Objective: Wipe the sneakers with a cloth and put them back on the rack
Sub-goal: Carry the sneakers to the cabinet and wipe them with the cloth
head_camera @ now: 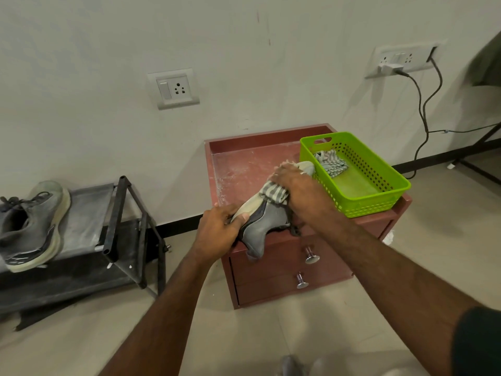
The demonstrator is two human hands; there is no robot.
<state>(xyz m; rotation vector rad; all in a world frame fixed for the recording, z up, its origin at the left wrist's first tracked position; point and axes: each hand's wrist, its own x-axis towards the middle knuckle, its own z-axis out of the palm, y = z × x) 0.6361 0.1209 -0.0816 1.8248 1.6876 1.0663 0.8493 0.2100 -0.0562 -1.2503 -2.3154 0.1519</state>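
Left hand (217,230): fingers closed on grey sneaker (267,221) sole, at cabinet (271,270) front edge.
Right hand (295,189): fingers pressing striped cloth (271,191) onto sneaker.
Rack (119,221): second sneaker (32,226) on top shelf.

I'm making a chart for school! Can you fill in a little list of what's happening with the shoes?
left hand: holds sneaker by its sole
right hand: presses striped cloth on sneaker
other sneaker: on black rack
green basket: on red cabinet, another cloth inside
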